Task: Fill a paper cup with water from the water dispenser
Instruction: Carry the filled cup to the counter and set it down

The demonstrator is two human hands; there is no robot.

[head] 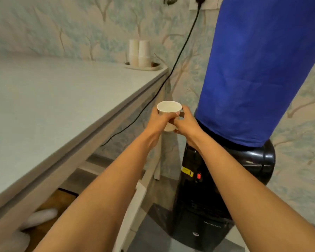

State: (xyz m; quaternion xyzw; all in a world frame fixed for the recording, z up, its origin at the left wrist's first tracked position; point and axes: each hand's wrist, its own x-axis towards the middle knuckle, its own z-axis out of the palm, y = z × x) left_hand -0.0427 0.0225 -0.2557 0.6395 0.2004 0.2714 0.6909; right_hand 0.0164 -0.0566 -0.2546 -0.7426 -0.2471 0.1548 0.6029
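Note:
A small white paper cup is held upright in the air, and it looks empty inside. My left hand wraps its left side. My right hand grips its right side and base. Both hands hover just left of the black water dispenser, level with the bottom of its blue-covered bottle. The dispenser's taps are hidden behind my right forearm.
A pale table runs along the left, with two stacks of paper cups on a plate at its far corner. A black cable hangs from a wall socket down between table and dispenser.

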